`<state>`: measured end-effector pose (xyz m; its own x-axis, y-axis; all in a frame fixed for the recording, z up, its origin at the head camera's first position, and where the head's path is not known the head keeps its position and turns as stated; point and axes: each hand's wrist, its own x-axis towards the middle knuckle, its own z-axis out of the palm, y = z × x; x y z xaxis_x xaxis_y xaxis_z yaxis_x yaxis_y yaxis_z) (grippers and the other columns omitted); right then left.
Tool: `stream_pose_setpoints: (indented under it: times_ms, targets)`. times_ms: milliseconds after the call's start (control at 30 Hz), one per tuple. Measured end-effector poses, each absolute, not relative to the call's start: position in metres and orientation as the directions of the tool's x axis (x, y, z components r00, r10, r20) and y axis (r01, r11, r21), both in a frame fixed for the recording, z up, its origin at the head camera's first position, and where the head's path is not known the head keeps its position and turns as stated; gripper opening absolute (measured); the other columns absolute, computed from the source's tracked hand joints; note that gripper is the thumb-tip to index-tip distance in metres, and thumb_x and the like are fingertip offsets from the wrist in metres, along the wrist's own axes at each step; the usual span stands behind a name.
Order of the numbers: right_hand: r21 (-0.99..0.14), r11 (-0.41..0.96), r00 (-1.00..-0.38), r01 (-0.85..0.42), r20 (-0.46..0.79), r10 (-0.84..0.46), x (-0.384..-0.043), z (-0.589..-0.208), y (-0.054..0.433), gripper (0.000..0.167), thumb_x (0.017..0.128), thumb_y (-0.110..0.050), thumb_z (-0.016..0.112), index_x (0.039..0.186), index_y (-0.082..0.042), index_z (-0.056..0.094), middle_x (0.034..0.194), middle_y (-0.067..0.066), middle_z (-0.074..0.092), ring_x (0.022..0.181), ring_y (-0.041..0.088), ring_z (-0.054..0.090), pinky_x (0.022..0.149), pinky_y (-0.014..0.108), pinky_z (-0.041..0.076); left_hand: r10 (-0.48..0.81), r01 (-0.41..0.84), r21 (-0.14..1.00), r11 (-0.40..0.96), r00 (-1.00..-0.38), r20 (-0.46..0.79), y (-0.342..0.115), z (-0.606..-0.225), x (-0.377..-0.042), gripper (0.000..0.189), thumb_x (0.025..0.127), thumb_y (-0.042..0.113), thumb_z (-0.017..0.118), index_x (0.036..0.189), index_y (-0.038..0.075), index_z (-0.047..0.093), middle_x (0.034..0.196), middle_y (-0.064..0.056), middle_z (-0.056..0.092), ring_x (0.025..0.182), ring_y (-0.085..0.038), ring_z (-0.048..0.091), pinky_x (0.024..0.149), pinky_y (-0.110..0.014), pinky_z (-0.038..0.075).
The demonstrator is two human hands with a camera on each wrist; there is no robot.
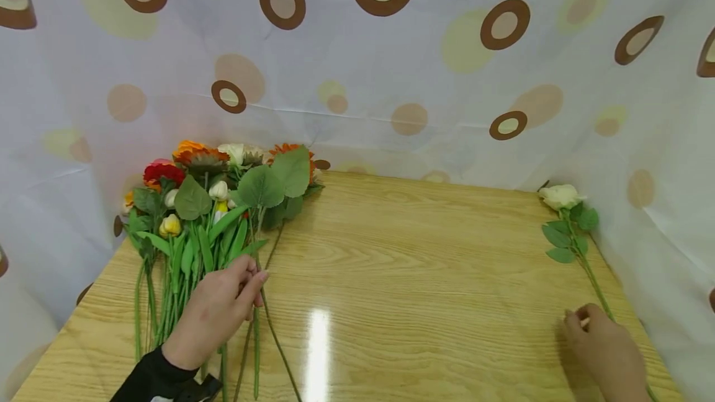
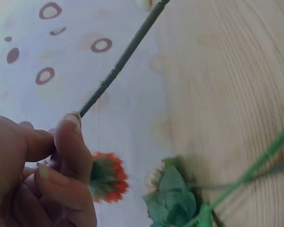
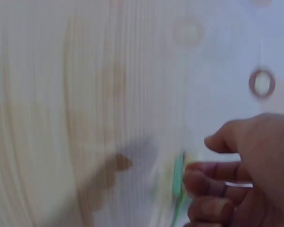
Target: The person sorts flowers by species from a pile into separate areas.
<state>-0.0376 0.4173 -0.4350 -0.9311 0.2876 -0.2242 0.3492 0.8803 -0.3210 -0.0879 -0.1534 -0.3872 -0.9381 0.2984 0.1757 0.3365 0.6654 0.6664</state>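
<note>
My left hand (image 1: 215, 306) pinches a thin dark green stem between thumb and fingertips, at the right side of a pile of artificial flowers. In the left wrist view that stem (image 2: 125, 56) slants from the fingertips to the upper right. Large round leaves (image 1: 261, 187) stand above this hand in the head view. My right hand (image 1: 606, 349) hovers at the table's right side with fingers loosely bent and thumb apart, holding nothing. Close beside it runs the stem of a white rose (image 1: 560, 196), which lies along the right edge with its bloom at the back.
The pile on the left includes a red flower (image 1: 163, 172), an orange flower (image 1: 201, 155), a yellow tulip (image 1: 170, 226) and several white blooms. Their stems point toward the front of the wooden table (image 1: 424, 278). A patterned cloth (image 1: 357, 79) hangs behind and at both sides.
</note>
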Motion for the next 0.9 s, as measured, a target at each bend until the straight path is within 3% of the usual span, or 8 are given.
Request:
stream_pose_setpoints:
  times_ms: [133,267,400,533,600,667,800,900]
  targets:
    - [-0.495,0.862,-0.994,0.106,-0.060,0.087,-0.043,-0.442,0.343,0.035,0.099,-0.034,0.043,0.100,-0.003,0.058,0.067,-0.002,0.056,0.050,0.009,0.048,0.046,0.028,0.039,0.358,0.355,0.774,0.524,-0.917,0.178,-0.138,-0.384,-0.089,0.016,0.098,0.033,0.045,0.091,0.020,0.050,0.065,0.012,0.055,0.049,-0.006,0.049,0.045,-0.024,0.036]
    - [-0.704,0.705,-0.987,-0.089,-0.033,-0.158,-0.045,-0.442,0.265,0.021,0.097,-0.030,0.050,0.096,-0.012,0.062,0.064,-0.003,0.055,0.050,0.006,0.046,0.047,0.025,0.040,0.425,0.332,0.868,0.369,-0.891,0.160,-0.121,-0.386,-0.088,0.020,0.098,0.034,0.045,0.090,0.016,0.051,0.066,0.006,0.059,0.050,-0.010,0.054,0.044,-0.024,0.036]
    - [-0.854,0.474,-0.876,-0.215,-0.045,-0.479,-0.039,-0.437,0.203,0.022,0.099,-0.027,0.046,0.102,-0.012,0.062,0.071,-0.002,0.059,0.058,0.003,0.049,0.053,0.024,0.045,0.492,0.299,0.921,0.249,-0.858,0.146,-0.102,-0.390,-0.085,0.024,0.098,0.034,0.045,0.092,0.012,0.051,0.070,0.001,0.061,0.053,-0.013,0.057,0.046,-0.026,0.039]
    - [-0.918,0.223,-0.717,-0.328,0.088,-0.692,-0.033,-0.436,0.165,0.020,0.100,-0.014,0.043,0.105,-0.008,0.061,0.065,-0.005,0.052,0.054,-0.005,0.041,0.049,0.019,0.042,0.537,0.286,0.939,0.192,-0.832,0.143,-0.085,-0.395,-0.083,0.023,0.098,0.034,0.044,0.092,0.012,0.050,0.072,0.001,0.061,0.056,-0.014,0.058,0.050,-0.026,0.042]
    - [-0.933,0.132,-0.674,-0.334,0.139,-0.725,-0.030,-0.437,0.156,0.019,0.099,-0.008,0.042,0.103,-0.006,0.060,0.058,-0.004,0.046,0.049,-0.007,0.035,0.042,0.017,0.037,0.549,0.294,0.941,0.169,-0.821,0.158,-0.078,-0.397,-0.081,0.022,0.098,0.032,0.044,0.093,0.012,0.050,0.073,0.001,0.061,0.056,-0.013,0.058,0.052,-0.027,0.044]
    - [-0.944,0.096,-0.669,-0.317,0.151,-0.728,-0.028,-0.439,0.153,0.017,0.099,-0.007,0.043,0.099,-0.004,0.060,0.057,-0.003,0.044,0.048,-0.008,0.032,0.039,0.017,0.034,0.557,0.300,0.943,0.142,-0.812,0.174,-0.074,-0.399,-0.080,0.020,0.098,0.030,0.045,0.093,0.012,0.050,0.072,0.000,0.061,0.056,-0.014,0.058,0.052,-0.028,0.046]
    - [-0.949,0.162,-0.730,-0.271,0.093,-0.678,-0.023,-0.441,0.156,0.017,0.098,-0.013,0.047,0.091,-0.004,0.060,0.058,-0.009,0.043,0.048,-0.008,0.034,0.039,0.015,0.032,0.574,0.290,0.946,0.146,-0.803,0.158,-0.068,-0.402,-0.080,0.021,0.099,0.031,0.045,0.093,0.012,0.050,0.072,-0.002,0.062,0.056,-0.017,0.059,0.052,-0.028,0.047]
    - [-0.905,0.241,-0.783,-0.349,0.141,-0.606,-0.021,-0.444,0.164,0.016,0.097,-0.014,0.051,0.087,-0.007,0.062,0.060,-0.014,0.045,0.048,-0.009,0.035,0.039,0.014,0.034,0.587,0.288,0.933,0.214,-0.802,0.113,-0.067,-0.403,-0.082,0.022,0.098,0.035,0.044,0.095,0.015,0.052,0.073,0.004,0.064,0.055,-0.016,0.060,0.050,-0.027,0.045]
